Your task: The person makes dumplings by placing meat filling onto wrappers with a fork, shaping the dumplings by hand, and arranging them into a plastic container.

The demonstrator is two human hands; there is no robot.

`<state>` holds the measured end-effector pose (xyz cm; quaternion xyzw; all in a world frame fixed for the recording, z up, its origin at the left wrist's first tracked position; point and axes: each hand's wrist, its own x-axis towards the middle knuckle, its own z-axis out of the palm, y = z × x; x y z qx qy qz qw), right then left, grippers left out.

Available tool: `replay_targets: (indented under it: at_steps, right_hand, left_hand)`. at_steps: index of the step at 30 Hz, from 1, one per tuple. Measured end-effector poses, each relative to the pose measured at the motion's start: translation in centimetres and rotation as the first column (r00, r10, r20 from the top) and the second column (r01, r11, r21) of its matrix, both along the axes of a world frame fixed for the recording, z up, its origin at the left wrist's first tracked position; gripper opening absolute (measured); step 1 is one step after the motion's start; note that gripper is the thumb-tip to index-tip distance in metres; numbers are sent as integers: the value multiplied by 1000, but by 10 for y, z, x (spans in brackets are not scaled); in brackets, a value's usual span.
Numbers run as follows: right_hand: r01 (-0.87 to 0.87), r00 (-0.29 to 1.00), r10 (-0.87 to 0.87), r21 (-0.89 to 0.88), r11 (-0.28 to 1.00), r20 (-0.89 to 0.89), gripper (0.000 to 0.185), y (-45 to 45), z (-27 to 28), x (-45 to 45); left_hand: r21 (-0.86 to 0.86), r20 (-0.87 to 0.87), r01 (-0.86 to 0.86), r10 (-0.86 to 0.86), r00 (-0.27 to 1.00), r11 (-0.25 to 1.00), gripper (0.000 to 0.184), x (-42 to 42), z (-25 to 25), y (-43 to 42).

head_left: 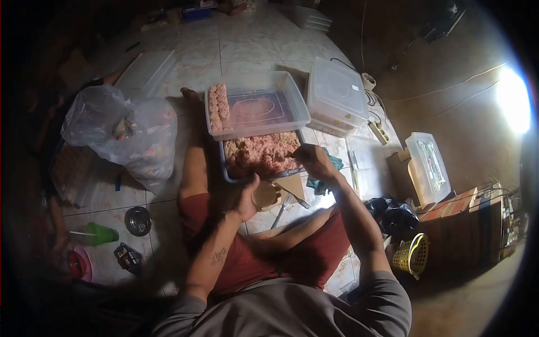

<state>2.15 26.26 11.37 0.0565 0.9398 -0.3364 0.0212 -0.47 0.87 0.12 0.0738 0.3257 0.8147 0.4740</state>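
Observation:
My left hand (245, 203) is closed around a tan, rounded piece (266, 195), thumb up; what the piece is, I cannot make out. Over the right edge of a dark tray (227, 173) full of pink minced meat (261, 153), my right hand (315, 161) has its fingers bent together; anything between them is hidden. A clear plastic box (296, 101) rests at the far side of the tray, with rows of lumpy pink pieces (219, 106) along its left side. Close to my hands lie a fork (284, 206) and a piece of brown cardboard (290, 183).
A plastic bag (149, 135) of stuff stands at left, near an ashtray-like dark dish (138, 221) and a green cup (102, 233). Lidded clear boxes (337, 92) stand at right, with a power strip (379, 132) beyond. A yellow basket (411, 255) and black bag (391, 213) lie nearer.

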Motion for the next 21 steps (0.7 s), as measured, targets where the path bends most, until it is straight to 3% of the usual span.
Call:
replay_targets:
  at_steps: [1,5,7,9,11,13,15,17,19,21]
  right_hand:
    - [31,995,-40,-85,996,-96,22,-3,1,8]
    - [53,922,-161,-297,953,-352,16,-26,-14,29]
    - [82,881,-228,-340,937,-415,12,-60,-15,44]
    - [108,879,-206,-241,965,-430,8,-84,-47,50]
    - [132,852,-261,-296,946,-453,8,-104,-52,58]
    - [146,822,-315,-359,922,-475,7,-117,-54,56]
    - [41,858,-233,-391,920,-458,10,-131,-56,58]
    - [41,862,-191,-310,950,-470,13,-133,-46,63]
    - [-68,925,19,-116,991,-380,11,-125,-25,68]
    - [-60,930,7,-133,989,-368,14,-118,-26,66]
  left_hand:
    - [137,197,-26,-1,980,990,66,-3,9,5]
    - [287,287,-178,93,953,941,81,-15,39,21]
    - [415,368,-372,221,903,830,86,-17,49,30]
    - [435,361,-384,232,903,815,92,-20,42,35]
    - [402,214,-404,344,914,822,94,-10,54,34]
    - [410,215,-429,372,903,805,95,-11,54,25]
    - [381,258,-442,366,894,812,105,-13,51,18]
    - [299,347,-510,406,845,806,103,-19,44,8]
    - [351,466,-564,383,798,747,98,-30,24,-4]
    - [348,463,-591,415,783,728,98,-39,-3,-9]
